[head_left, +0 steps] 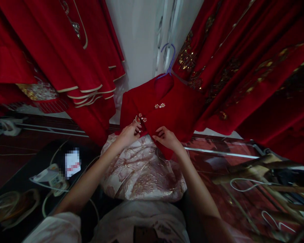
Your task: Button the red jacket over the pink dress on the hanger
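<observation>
A red jacket [177,104] with pearl-and-gold flower fastenings [160,106] hangs on a purple hanger [171,60] in front of me. My left hand [129,135] pinches its front edge beside the lower ornaments, close to a jewelled piece [137,119]. On the opposite front panel, my right hand [168,138] has its fingers bent and closed on the cloth's edge. The front gapes slightly between both hands. Below it, a pale pink brocade cloth [144,172] with gold pattern spreads over my lap. Some fingertips are hidden in the fabric folds.
Red garments [91,60] with cream piping hang at left, and gold-embroidered red ones [245,74] at right. A dark surface at left bears a power strip [57,180], cables and a clear round container [5,206]. Wooden pieces [255,168] with white cord lie at right.
</observation>
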The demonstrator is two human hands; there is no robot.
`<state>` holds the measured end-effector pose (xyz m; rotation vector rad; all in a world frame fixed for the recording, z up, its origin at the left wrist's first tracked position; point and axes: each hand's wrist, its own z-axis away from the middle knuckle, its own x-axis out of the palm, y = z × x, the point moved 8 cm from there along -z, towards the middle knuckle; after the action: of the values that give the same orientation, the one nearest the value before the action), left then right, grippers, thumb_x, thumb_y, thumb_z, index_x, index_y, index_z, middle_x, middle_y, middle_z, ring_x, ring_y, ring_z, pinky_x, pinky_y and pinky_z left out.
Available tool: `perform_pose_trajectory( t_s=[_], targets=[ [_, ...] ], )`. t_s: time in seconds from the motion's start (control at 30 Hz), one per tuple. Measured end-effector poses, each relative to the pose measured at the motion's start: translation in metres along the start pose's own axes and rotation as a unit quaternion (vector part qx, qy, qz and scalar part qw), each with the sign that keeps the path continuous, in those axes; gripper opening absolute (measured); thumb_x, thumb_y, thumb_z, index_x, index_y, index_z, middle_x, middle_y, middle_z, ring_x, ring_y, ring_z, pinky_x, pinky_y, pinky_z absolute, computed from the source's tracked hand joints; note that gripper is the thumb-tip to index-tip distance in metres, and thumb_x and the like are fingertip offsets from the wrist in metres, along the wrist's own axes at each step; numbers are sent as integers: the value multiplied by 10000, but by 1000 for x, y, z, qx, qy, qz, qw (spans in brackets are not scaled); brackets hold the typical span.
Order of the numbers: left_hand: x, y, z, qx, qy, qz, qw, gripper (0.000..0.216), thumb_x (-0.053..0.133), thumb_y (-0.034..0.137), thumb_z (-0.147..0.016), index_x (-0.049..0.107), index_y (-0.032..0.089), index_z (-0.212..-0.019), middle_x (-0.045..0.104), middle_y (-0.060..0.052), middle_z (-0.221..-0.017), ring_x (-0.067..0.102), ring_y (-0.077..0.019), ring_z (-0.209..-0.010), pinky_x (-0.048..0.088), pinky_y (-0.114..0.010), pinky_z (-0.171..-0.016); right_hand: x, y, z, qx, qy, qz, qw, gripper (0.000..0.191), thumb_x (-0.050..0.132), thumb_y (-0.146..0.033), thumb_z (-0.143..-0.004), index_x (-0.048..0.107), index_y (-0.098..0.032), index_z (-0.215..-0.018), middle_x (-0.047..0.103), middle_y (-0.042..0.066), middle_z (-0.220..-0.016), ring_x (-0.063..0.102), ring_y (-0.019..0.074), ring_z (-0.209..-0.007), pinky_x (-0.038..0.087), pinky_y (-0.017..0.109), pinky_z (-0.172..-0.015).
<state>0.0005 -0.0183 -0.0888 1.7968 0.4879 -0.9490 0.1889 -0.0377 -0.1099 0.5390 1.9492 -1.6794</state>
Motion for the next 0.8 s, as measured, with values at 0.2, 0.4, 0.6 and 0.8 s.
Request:
perform_pose_trajectory(
  t_s=[0.2, 0.4, 0.6, 0.8],
  targets=[
    [5, 7, 4, 10, 21, 29, 999, 148, 602, 93, -691, 641, 173, -810, 605, -19, -813, 569, -119, -676, 458, -240, -646, 20, 4, 4, -4, -68, -1, 998, 345, 762, -199, -602, 552, -181, -875, 591, -27, -724, 566, 104, -644, 399, 204, -579],
    [14, 4, 21, 24, 60, 19, 998, 150, 597, 125, -745, 650, 188, -870, 648, -8, -763, 585, -139, -715, 446, -258, -691, 21, -7, -3, -93, 17, 42, 995, 194, 652, -121, -644, 536, -184, -786, 532, -35, -691, 509, 99, -633, 367, 204, -594],
    [27, -11, 35, -13, 116, 95, 989, 164, 654, 179, -747, 666, 187, -910, 704, -19, -855, 613, -133, -726, 474, -244, -689, 20, -2, -1, -68, -50, 10, 996, 265, 674, -137, -614, 478, -196, -781, 564, -39, -716, 521, 103, -633, 374, 202, -589],
    [26, -11, 35, -35, 130, 112, 985, 117, 643, 234, -769, 672, 187, -872, 708, -19, -827, 628, -138, -722, 487, -250, -694, 18, -16, 4, -57, -74, -121, 988, 274, 705, -217, -631, 480, -200, -788, 564, -53, -668, 527, 99, -596, 387, 196, -546]
  ],
)
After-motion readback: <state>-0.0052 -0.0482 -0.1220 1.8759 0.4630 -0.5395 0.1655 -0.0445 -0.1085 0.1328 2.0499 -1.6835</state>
